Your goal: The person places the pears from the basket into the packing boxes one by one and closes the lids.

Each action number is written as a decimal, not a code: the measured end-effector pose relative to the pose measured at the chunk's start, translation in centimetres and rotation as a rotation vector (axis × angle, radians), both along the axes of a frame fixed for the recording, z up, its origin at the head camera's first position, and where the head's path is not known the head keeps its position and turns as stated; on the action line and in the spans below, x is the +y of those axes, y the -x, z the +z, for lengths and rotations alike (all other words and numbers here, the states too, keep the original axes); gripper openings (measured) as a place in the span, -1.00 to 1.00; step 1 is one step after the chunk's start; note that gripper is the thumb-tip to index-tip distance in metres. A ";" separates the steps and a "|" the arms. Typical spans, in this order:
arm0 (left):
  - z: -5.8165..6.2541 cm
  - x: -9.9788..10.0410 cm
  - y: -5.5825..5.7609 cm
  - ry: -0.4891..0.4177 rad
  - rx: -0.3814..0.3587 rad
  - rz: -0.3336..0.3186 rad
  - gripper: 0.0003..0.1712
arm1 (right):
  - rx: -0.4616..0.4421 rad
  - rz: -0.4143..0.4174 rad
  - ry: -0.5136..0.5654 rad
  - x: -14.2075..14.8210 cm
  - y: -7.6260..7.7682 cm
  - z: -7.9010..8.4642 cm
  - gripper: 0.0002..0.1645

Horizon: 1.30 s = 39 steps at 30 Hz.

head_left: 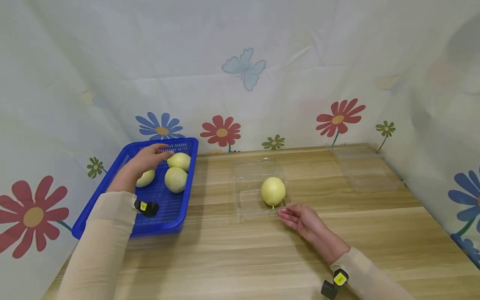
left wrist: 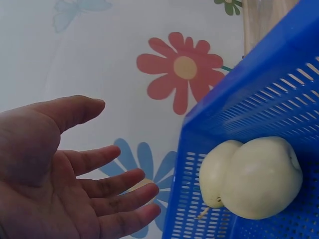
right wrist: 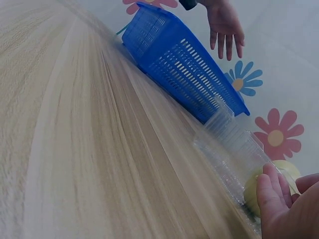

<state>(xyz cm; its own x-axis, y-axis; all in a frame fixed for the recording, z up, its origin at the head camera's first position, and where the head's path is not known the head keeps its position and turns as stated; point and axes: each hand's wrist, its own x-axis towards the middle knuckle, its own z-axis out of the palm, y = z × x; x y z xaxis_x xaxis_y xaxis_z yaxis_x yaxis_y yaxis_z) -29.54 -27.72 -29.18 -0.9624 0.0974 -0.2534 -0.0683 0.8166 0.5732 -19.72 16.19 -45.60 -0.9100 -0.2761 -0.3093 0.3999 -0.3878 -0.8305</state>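
With left hand (head_left: 144, 161) spread loosely, hovers above basket (head_left: 187, 202). With right hand (head_left: 304, 218), pinches tray (head_left: 248, 201), apparently to steady it under fruit (head_left: 273, 191).

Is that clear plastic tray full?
No, only partly: one yellow-green fruit sits in the clear tray; the rest looks bare.

The left hand (head_left: 146, 159) hovers over a blue basket (head_left: 191, 177), its fingertips near the farthest of three visible pale fruits (head_left: 176, 180). The right hand (head_left: 301, 221) pinches the near right corner of a clear tray (head_left: 249, 199) on the wooden bench (head_left: 225, 262), just beside a single yellowish pear (head_left: 273, 191) sitting in it. Farther right lies another clear plastic piece (head_left: 367, 168).
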 end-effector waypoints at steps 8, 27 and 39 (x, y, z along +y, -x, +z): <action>-1.9 -0.5 0.8 -0.025 -0.029 0.040 -0.12 | 0.001 -0.008 -0.001 0.0 -0.1 0.0 -0.72; -6.2 -2.4 1.6 -0.219 -0.173 0.159 0.12 | 0.003 -0.018 -0.009 -0.1 -0.1 -0.2 -0.74; -7.8 -2.4 2.1 -0.275 -0.217 0.186 0.17 | 0.003 -0.019 -0.005 0.0 0.1 -0.3 -0.68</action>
<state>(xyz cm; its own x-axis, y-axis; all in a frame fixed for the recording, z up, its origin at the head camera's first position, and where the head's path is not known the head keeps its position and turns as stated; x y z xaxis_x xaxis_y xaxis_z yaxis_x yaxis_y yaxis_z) -31.61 -30.08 -37.03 -0.8969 0.0192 -0.4417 -0.3442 0.5968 0.7248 -19.79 16.18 -45.94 -0.9161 -0.2572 -0.3075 0.3897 -0.3912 -0.8337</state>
